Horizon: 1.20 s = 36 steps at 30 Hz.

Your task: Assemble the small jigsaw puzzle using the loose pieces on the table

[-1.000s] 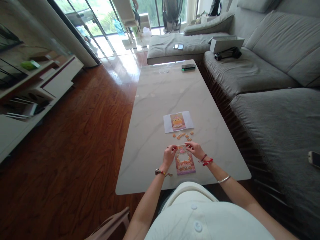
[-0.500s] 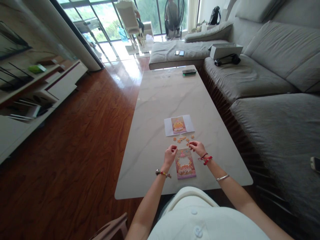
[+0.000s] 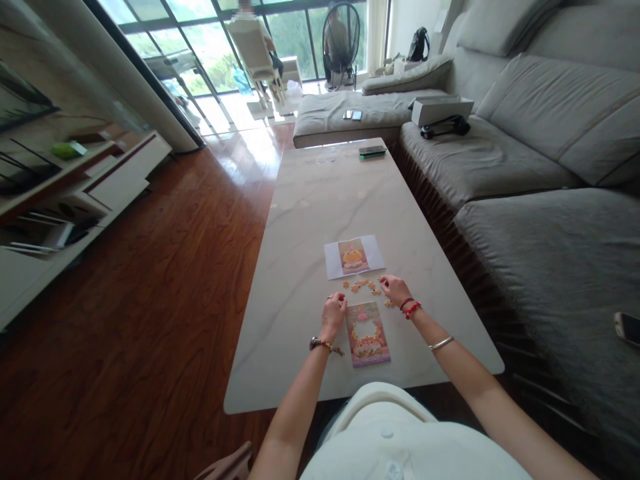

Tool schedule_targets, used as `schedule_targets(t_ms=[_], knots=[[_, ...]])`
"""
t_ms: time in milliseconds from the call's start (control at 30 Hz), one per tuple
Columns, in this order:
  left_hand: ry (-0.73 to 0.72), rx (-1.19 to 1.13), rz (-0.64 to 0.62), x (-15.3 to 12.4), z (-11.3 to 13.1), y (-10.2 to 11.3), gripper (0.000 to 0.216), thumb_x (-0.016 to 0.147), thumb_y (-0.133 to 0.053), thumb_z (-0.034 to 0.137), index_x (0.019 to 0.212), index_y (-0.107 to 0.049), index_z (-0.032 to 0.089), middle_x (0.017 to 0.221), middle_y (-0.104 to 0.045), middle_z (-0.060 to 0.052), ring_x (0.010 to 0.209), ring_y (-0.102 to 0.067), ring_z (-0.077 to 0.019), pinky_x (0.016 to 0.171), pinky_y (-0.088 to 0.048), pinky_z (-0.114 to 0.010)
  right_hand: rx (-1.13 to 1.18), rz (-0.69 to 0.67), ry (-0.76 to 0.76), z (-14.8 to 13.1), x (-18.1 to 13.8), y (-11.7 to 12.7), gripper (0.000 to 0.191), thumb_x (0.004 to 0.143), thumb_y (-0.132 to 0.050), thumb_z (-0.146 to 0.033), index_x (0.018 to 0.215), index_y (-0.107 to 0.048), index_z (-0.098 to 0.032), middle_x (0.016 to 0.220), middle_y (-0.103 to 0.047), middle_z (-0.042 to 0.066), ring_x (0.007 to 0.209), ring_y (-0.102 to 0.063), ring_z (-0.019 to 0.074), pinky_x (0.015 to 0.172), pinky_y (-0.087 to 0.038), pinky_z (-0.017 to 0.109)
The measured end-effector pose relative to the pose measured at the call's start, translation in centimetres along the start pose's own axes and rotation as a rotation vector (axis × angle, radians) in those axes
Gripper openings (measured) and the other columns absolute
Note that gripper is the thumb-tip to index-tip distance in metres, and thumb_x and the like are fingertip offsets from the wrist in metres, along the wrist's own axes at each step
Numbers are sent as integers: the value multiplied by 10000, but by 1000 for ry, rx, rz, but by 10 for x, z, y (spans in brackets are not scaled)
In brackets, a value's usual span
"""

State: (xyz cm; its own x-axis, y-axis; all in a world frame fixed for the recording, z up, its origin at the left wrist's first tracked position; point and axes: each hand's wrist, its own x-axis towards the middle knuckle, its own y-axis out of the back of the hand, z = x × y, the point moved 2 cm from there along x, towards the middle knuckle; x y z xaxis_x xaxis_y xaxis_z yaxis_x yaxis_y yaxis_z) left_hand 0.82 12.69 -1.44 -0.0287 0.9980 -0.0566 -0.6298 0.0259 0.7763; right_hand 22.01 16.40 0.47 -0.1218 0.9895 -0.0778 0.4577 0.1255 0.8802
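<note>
Lengthwise ahead of the person stretches a pale, marble-veined rectangular table (image 3: 300,267) with rounded corners. On its near end lies a pink-and-orange rectangular jigsaw puzzle (image 3: 370,352) with a pale unfilled gap in its middle. Just beyond it, small orange jigsaw pieces (image 3: 355,289) are scattered in a loose row, and one orange piece (image 3: 389,303) lies apart, near the puzzle's upper right corner. Past the row is a creased white paper sheet (image 3: 377,251) with a colour picture printed on it.

The left hand (image 3: 334,316) is beside the puzzle's upper left corner, fingers curled and tips close together; whether they pinch anything, I cannot tell. The right hand (image 3: 395,290) reaches to the right end of the row, thumb and fingers bent inward; whether it grips a piece is too small to make out.

At the table's far end sits a dark phone-like slab with a green edge (image 3: 373,152). A grey upholstered sofa (image 3: 525,160) runs along the right, bearing an open white box (image 3: 443,110). Glossy reddish-brown wood flooring (image 3: 200,267) spreads left toward a low white cabinet (image 3: 125,173). Tall dark-framed windows (image 3: 295,40) light the far side, where a black round fan (image 3: 341,37) stands.
</note>
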Motion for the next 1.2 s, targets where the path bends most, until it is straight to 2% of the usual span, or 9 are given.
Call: schedule_targets(t_ms=[133,200,367,567,667,733,800,1033,1200], knots=[[2,-11,-2,-4,-1,-1,159,757,-446,239,860,-550,178,826,-565,-28,621,-517,-81,641,-391,-222,-8,-69,241,-31,23,-9,301,737,-505,-180,1037,-533,-202,972,-532,48,796,-531,102,705,-385,190],[7,-20,-1,-6,-1,0,155,756,-447,237,854,-551,177,821,-567,-29,624,-521,-82,639,-393,-222,-46,-130,299,-43,33,-16,301,724,-518,-158,1019,-544,-215,1004,-510,48,827,-527,109,688,-388,188],[21,-63,11,-14,-5,3,148,755,-448,242,836,-552,176,823,-576,-29,590,-522,-74,626,-404,-221,-50,-174,263,-50,45,-27,129,697,-538,-126,809,-599,-145,916,-546,74,789,-540,123,664,-386,194],[43,-287,34,-7,4,5,153,723,-492,267,827,-557,176,803,-596,-34,600,-542,-87,623,-422,-233,18,-107,213,-44,41,-25,93,715,-514,-151,770,-588,-138,799,-606,59,744,-556,127,648,-410,213],[64,-570,-53,11,21,3,228,707,-510,300,895,-530,173,819,-605,-40,581,-552,-83,576,-428,-219,248,-92,185,-43,36,-23,100,719,-498,-178,752,-588,-147,731,-624,29,667,-568,106,598,-435,201],[108,-710,-148,24,32,1,242,681,-537,329,853,-531,159,732,-609,-31,540,-547,-82,522,-414,-200,498,-85,152,-43,35,-20,99,701,-498,-170,740,-587,-152,704,-626,17,621,-572,97,556,-450,195],[135,-757,-180,37,41,1,247,648,-568,356,775,-533,147,646,-599,-17,507,-536,-79,482,-393,-181,691,-67,106,-43,36,-14,108,682,-504,-170,755,-582,-156,690,-623,11,589,-574,95,521,-461,198],[186,-794,-142,64,57,11,294,589,-614,401,680,-523,136,583,-579,-8,456,-509,-64,421,-336,-158,961,31,21,-52,51,8,258,591,-617,-236,831,-562,-157,709,-631,23,632,-595,117,579,-495,234],[188,-814,-99,73,58,19,305,608,-589,423,686,-536,133,604,-594,-28,532,-534,-82,451,-351,-164,1118,16,-28,-57,54,3,275,573,-637,-320,763,-584,-128,727,-640,57,621,-600,133,577,-501,247]])
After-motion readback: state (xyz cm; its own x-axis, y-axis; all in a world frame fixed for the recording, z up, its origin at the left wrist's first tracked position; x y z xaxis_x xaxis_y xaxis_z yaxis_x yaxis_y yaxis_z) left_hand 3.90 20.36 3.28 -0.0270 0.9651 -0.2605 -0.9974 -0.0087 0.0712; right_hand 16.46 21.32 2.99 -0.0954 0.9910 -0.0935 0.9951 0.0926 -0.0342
